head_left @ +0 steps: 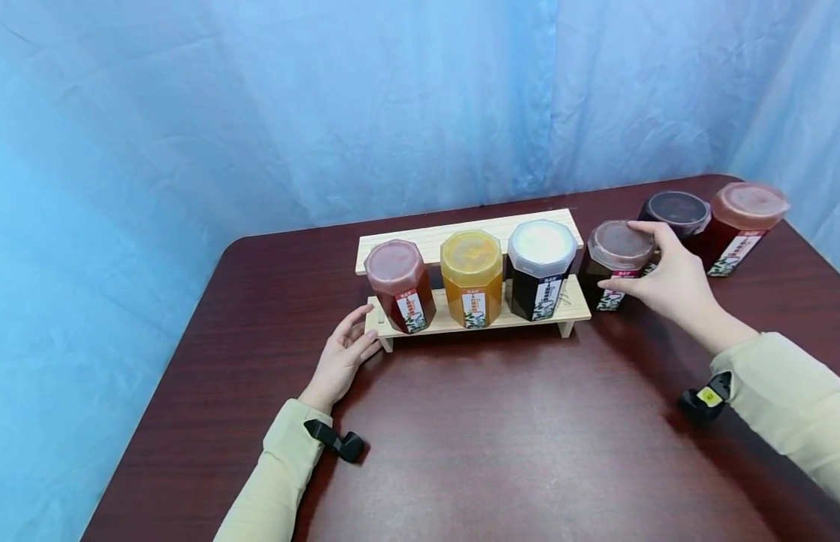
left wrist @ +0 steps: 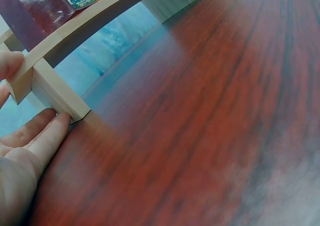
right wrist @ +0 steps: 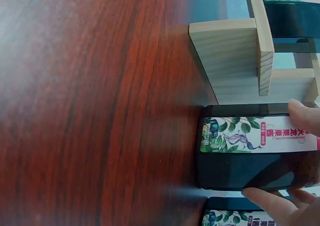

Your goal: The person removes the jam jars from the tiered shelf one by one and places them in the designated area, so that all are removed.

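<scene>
A stepped wooden rack [head_left: 454, 322] stands on the table, its lower step holding a red jar [head_left: 403, 282], a yellow jar [head_left: 471, 275] and a black jar with a whitish lid [head_left: 540, 267]. My left hand [head_left: 342, 354] grips the rack's left end; in the left wrist view the thumb is at the step's edge and fingers touch the leg [left wrist: 57, 90]. Right of the rack, my right hand [head_left: 671, 282] holds a dark labelled jar [right wrist: 245, 171] between thumb and fingers. It is upright, at or very near the tabletop; I cannot tell if it touches.
Behind the held jar stand another dark jar [head_left: 677, 211] and a red jar with a pinkish lid [head_left: 745, 222]. The rack's upper step [head_left: 433, 239] runs behind the jars. A blue curtain [head_left: 393, 113] hangs beyond the dark red wooden table [head_left: 501, 436].
</scene>
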Motion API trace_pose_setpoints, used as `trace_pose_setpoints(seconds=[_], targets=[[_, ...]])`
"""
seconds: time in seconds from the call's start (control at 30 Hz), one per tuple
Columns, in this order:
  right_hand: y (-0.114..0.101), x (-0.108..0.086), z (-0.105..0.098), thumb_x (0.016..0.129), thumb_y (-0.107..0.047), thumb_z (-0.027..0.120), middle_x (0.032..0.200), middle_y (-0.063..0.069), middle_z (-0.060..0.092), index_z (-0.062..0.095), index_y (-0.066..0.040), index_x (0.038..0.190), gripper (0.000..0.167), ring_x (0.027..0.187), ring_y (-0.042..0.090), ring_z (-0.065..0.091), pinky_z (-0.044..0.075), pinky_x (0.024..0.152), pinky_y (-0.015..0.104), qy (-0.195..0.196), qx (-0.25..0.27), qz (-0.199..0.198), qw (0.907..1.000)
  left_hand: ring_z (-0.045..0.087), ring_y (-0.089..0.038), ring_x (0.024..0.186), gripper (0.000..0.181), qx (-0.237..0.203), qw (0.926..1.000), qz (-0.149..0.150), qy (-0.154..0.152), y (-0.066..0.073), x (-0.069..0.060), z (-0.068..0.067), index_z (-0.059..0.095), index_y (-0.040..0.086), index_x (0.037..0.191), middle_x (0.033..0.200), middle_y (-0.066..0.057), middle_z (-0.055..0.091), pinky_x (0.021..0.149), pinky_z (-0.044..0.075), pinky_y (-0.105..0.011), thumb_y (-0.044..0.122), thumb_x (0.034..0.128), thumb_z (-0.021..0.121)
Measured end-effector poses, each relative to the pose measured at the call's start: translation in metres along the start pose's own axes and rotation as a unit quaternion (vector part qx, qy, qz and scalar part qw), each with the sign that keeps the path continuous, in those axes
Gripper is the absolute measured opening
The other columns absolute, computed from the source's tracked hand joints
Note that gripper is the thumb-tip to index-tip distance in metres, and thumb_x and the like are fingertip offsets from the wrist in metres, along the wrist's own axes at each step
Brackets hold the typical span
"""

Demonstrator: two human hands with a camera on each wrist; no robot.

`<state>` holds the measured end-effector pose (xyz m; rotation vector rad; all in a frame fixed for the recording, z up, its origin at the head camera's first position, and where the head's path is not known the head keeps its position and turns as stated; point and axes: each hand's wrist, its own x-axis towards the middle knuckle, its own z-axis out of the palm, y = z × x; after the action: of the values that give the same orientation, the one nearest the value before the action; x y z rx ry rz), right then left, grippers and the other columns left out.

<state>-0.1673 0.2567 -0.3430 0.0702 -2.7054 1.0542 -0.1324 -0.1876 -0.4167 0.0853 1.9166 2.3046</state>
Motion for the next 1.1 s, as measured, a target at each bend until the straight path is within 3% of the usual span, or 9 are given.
trace_pose_setpoints(seconds=[0.13,0.33,0.6,0.87,1.1], targets=[[-0.001,0.001,-0.003,0.069,-0.021,0.084,0.131,0.03,0.046,0.032,-0.009,0.144,0.092,0.114,0.048,0.046,0.037,0.087,0.057,-0.02,-0.007,-0.004,0.9998,0.059,-0.008,0.102,0.052,0.001,1.0,0.0,-0.001,0.001,0.0,0.0,0.032,0.006,0.145,0.115,-0.001,0.054,0.088,0.05,-0.026,0.0,0.0958,0.048],[-0.004,0.0,-0.012,0.073,-0.024,0.082,0.12,0.031,0.052,0.034,-0.008,0.144,0.087,0.099,0.044,0.052,0.04,0.079,0.057,-0.045,-0.067,-0.035,0.9961,0.059,-0.007,0.101,0.051,0.003,1.0,-0.002,0.0,0.001,0.0,0.0,0.032,0.006,0.145,0.116,-0.002,0.054,0.088,0.05,-0.026,-0.002,0.096,0.046],[-0.006,-0.007,-0.014,0.072,-0.021,0.082,0.094,0.028,0.065,0.042,-0.008,0.14,0.08,0.08,0.039,0.062,0.043,0.066,0.053,0.001,-0.114,-0.074,0.9907,0.059,-0.008,0.101,0.052,0.004,1.0,-0.003,-0.001,0.001,0.0,0.0,0.032,0.006,0.145,0.114,-0.001,0.054,0.088,0.05,-0.026,-0.001,0.096,0.047],[-0.007,-0.004,-0.014,0.07,-0.016,0.082,0.088,0.026,0.066,0.047,-0.007,0.137,0.076,0.076,0.037,0.063,0.043,0.063,0.047,0.02,-0.11,-0.082,0.9903,0.059,-0.008,0.102,0.052,0.01,0.9999,-0.001,0.0,0.001,0.0,0.0,0.032,0.007,0.145,0.116,-0.002,0.053,0.088,0.05,-0.026,0.0,0.0959,0.048],[-0.007,0.004,-0.01,0.074,-0.017,0.08,0.092,0.029,0.065,0.044,-0.009,0.14,0.076,0.082,0.044,0.061,0.042,0.069,0.056,0.013,-0.106,-0.065,0.9922,0.059,-0.007,0.101,0.052,0.009,0.9999,-0.005,0.001,0.0,0.0,-0.001,0.032,0.007,0.145,0.116,-0.002,0.053,0.088,0.05,-0.026,0.0,0.0959,0.048]])
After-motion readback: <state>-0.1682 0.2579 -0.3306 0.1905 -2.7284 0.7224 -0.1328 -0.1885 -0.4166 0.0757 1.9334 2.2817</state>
